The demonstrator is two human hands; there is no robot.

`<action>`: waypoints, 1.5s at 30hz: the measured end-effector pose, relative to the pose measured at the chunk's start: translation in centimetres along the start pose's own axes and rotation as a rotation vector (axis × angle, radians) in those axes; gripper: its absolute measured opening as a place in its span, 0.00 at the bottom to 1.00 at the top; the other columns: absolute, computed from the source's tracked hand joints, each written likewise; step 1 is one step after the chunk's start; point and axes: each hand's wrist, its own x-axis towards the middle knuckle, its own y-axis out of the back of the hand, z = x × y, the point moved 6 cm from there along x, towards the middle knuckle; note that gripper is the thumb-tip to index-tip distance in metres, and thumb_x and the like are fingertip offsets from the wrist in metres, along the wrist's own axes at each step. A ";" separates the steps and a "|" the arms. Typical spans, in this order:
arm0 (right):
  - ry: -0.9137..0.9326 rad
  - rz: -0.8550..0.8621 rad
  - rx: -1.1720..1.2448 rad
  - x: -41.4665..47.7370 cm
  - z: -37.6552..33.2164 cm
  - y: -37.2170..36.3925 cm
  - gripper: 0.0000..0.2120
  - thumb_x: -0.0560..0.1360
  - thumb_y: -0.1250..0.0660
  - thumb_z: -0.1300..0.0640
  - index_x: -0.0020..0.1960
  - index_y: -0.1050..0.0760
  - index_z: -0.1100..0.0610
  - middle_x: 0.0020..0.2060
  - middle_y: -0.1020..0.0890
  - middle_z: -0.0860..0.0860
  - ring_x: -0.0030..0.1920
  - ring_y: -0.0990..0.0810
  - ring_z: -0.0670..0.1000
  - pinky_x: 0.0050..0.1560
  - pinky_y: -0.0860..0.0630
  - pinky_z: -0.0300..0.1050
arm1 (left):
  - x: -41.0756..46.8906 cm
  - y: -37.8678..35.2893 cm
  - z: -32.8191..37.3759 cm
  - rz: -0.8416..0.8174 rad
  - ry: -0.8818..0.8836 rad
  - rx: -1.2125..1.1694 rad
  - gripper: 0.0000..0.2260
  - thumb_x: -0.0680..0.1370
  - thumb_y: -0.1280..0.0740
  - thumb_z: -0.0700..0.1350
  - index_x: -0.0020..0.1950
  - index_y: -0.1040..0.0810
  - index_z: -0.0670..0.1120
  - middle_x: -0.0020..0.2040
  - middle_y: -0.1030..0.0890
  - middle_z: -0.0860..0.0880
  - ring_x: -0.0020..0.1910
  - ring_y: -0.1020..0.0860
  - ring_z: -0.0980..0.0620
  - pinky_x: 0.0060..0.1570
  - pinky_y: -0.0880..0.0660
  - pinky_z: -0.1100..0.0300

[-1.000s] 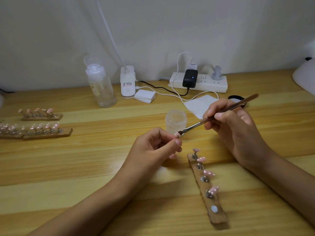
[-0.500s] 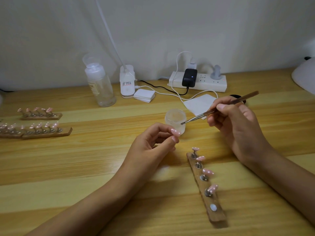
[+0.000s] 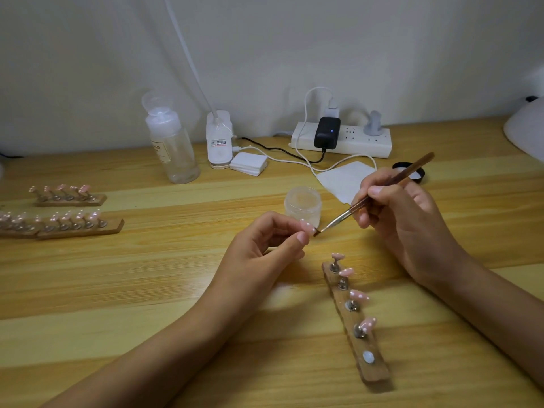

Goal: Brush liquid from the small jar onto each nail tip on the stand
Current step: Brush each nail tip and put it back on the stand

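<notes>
Gripped in the right hand (image 3: 403,219), the thin brown brush (image 3: 368,198) has left the small frosted jar (image 3: 302,206) and now touches the pink dotted nail tip (image 3: 307,226) pinched by the left hand (image 3: 265,248). The open jar holds pale liquid; the wooden stand (image 3: 357,325) lies nearby.

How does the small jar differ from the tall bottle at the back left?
Size: the small jar is short and squat; the tall bottle is tall and slim. Surface: the jar is frosted and unlabelled; the bottle is clear with a label. Place: the jar stands mid-table; the bottle stands back near the wall. Both stand upright on the wooden table.
</notes>
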 end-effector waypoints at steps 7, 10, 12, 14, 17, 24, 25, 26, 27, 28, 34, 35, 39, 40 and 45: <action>-0.022 -0.031 0.074 0.2 0.3 -0.1 0.09 0.74 0.41 0.63 0.39 0.23 0.56 0.31 0.23 0.50 0.30 0.25 0.46 0.34 0.26 0.36 | 0.0 0.1 0.1 0.011 0.016 -0.051 0.04 0.76 0.34 0.38 0.45 0.20 0.46 0.43 0.18 0.45 0.37 0.23 0.57 0.44 0.24 0.66; -0.026 0.039 0.141 0.4 0.3 0.5 0.14 0.75 0.41 0.62 0.39 0.19 0.53 0.30 0.22 0.48 0.30 0.24 0.45 0.34 0.26 0.36 | -0.1 0.0 0.1 -0.011 0.003 -0.036 0.05 0.77 0.34 0.36 0.46 0.20 0.44 0.41 0.17 0.47 0.36 0.23 0.57 0.43 0.25 0.67; -0.030 0.050 0.119 0.4 0.3 0.5 0.14 0.76 0.40 0.60 0.38 0.19 0.52 0.29 0.21 0.47 0.30 0.24 0.44 0.34 0.26 0.36 | -0.1 0.0 0.1 -0.020 -0.001 -0.016 0.04 0.77 0.35 0.36 0.46 0.20 0.42 0.40 0.17 0.50 0.36 0.23 0.59 0.41 0.26 0.69; -0.044 0.027 0.077 0.3 0.3 0.2 0.13 0.78 0.40 0.58 0.38 0.20 0.53 0.27 0.21 0.48 0.29 0.24 0.44 0.35 0.25 0.35 | -0.1 -0.1 0.0 -0.024 0.000 -0.004 0.04 0.77 0.35 0.35 0.45 0.21 0.41 0.38 0.18 0.51 0.35 0.22 0.61 0.39 0.26 0.70; -0.052 0.018 0.055 0.1 0.2 -0.1 0.10 0.78 0.38 0.58 0.40 0.22 0.55 0.27 0.21 0.49 0.29 0.23 0.44 0.34 0.25 0.35 | -0.1 -0.2 0.0 -0.040 -0.002 0.027 0.07 0.77 0.35 0.34 0.43 0.21 0.43 0.37 0.18 0.53 0.34 0.22 0.62 0.38 0.27 0.71; -0.045 0.007 0.027 -0.1 0.0 -0.5 0.07 0.74 0.37 0.54 0.41 0.23 0.57 0.27 0.21 0.49 0.29 0.23 0.45 0.34 0.24 0.35 | 0.1 -0.2 -0.2 -0.069 -0.008 0.068 0.05 0.73 0.33 0.42 0.40 0.19 0.51 0.37 0.17 0.55 0.36 0.21 0.61 0.40 0.27 0.70; -0.040 0.008 0.022 -0.1 -0.1 -0.5 0.07 0.74 0.36 0.54 0.41 0.23 0.56 0.27 0.20 0.49 0.29 0.22 0.45 0.35 0.24 0.35 | 0.1 -0.3 -0.3 -0.083 -0.008 0.079 0.05 0.73 0.33 0.42 0.41 0.19 0.51 0.38 0.17 0.56 0.37 0.21 0.61 0.41 0.27 0.70; -0.034 0.011 0.016 0.0 0.0 -0.5 0.07 0.74 0.36 0.54 0.41 0.23 0.56 0.27 0.20 0.49 0.30 0.22 0.45 0.35 0.24 0.36 | 0.1 -0.3 -0.3 -0.096 -0.007 0.086 0.05 0.73 0.33 0.42 0.41 0.18 0.51 0.38 0.17 0.56 0.38 0.21 0.61 0.41 0.27 0.70; -0.028 0.014 0.010 0.1 0.0 -0.5 0.07 0.74 0.36 0.54 0.41 0.23 0.56 0.28 0.20 0.50 0.30 0.22 0.45 0.35 0.24 0.36 | 0.0 -0.4 -0.4 -0.107 -0.006 0.086 0.05 0.74 0.33 0.42 0.42 0.18 0.51 0.39 0.16 0.56 0.39 0.21 0.61 0.41 0.27 0.71; -0.021 0.019 0.001 0.1 0.0 -0.5 0.07 0.74 0.36 0.53 0.41 0.22 0.55 0.28 0.20 0.50 0.30 0.22 0.45 0.36 0.24 0.36 | 0.0 -0.4 -0.4 -0.112 -0.008 0.085 0.05 0.74 0.33 0.42 0.42 0.18 0.51 0.39 0.16 0.57 0.38 0.21 0.62 0.41 0.27 0.71; 0.007 0.060 0.000 0.2 0.1 0.1 0.09 0.78 0.36 0.57 0.40 0.21 0.53 0.29 0.20 0.48 0.31 0.22 0.45 0.35 0.24 0.35 | 0.1 -0.4 -0.7 -0.106 -0.010 0.112 0.03 0.73 0.32 0.44 0.43 0.18 0.49 0.39 0.17 0.55 0.39 0.21 0.61 0.41 0.28 0.71; 0.000 0.064 0.022 0.2 0.1 0.2 0.12 0.79 0.37 0.58 0.39 0.21 0.51 0.29 0.20 0.47 0.30 0.22 0.44 0.35 0.25 0.35 | 0.1 -0.4 -0.8 -0.102 -0.008 0.110 0.03 0.73 0.32 0.44 0.42 0.18 0.48 0.40 0.17 0.55 0.39 0.21 0.61 0.41 0.28 0.71; -0.032 0.027 0.068 0.4 0.0 -0.1 0.13 0.77 0.38 0.57 0.36 0.21 0.50 0.28 0.21 0.47 0.28 0.23 0.44 0.33 0.25 0.35 | 0.0 -0.3 -0.7 -0.091 -0.007 0.112 0.03 0.72 0.31 0.44 0.42 0.18 0.48 0.39 0.17 0.54 0.38 0.22 0.61 0.41 0.28 0.71; -0.034 0.010 0.055 0.3 0.1 -0.3 0.12 0.77 0.38 0.57 0.37 0.21 0.51 0.29 0.21 0.47 0.28 0.23 0.44 0.33 0.25 0.35 | 0.0 -0.3 -0.7 -0.088 -0.007 0.112 0.03 0.72 0.31 0.44 0.41 0.18 0.48 0.37 0.17 0.55 0.37 0.22 0.62 0.40 0.28 0.71; 0.012 0.046 -0.046 0.0 0.0 -0.2 0.09 0.79 0.39 0.61 0.41 0.24 0.57 0.29 0.21 0.47 0.29 0.22 0.45 0.34 0.25 0.36 | 0.0 -0.2 -0.5 -0.090 -0.022 0.125 0.07 0.76 0.32 0.38 0.42 0.18 0.48 0.39 0.16 0.57 0.36 0.22 0.63 0.40 0.28 0.72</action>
